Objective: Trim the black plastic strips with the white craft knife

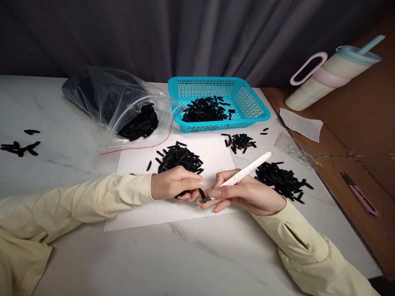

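My left hand [174,183] pinches a small black plastic piece [202,193] between thumb and fingers over a white paper sheet [216,158]. Held like a pen in my right hand [243,193] is a white tool [249,168], whose dark tip meets the black piece. A pile of black pieces [180,158] lies just behind my left hand. Another pile [282,179] lies to the right of my right hand, and a smaller pile [240,142] sits farther back.
A turquoise basket [249,102] holds more black pieces. A clear plastic bag [117,98] of black pieces lies at back left, and loose pieces [20,148] rest at far left. A lidded cup [333,74], paper slip [300,123] and pink clippers [361,197] lie on the brown surface.
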Demonstrator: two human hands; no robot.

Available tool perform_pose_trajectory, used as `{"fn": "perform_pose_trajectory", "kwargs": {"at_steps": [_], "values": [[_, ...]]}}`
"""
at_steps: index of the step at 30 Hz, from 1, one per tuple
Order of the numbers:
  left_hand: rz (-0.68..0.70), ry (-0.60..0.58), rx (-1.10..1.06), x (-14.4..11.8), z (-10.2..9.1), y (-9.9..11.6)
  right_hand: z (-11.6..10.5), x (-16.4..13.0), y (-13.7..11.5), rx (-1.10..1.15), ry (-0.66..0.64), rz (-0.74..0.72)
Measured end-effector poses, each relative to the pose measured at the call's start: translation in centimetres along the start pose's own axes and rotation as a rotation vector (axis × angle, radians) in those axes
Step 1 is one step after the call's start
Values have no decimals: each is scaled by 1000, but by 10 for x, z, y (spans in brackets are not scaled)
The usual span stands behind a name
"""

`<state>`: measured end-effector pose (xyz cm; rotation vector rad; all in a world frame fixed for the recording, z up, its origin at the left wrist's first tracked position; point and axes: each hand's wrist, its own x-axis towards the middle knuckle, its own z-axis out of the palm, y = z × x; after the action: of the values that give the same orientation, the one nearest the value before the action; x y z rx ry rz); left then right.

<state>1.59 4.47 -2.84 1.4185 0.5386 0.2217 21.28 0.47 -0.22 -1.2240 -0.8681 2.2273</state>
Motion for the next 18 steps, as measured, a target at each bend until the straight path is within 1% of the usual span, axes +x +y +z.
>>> {"fn": "perform_pose_trajectory", "kwargs": {"at_steps": [1, 4, 18], "values": [[-20, 14, -44, 0, 1, 1, 0, 0, 0, -9, 4, -7], [-54, 10, -122, -1, 2, 4, 0, -1, -1, -36, 16, -33], [-15, -9, -117, -1, 1, 2, 0, -2, -1, -96, 21, -91]]}}
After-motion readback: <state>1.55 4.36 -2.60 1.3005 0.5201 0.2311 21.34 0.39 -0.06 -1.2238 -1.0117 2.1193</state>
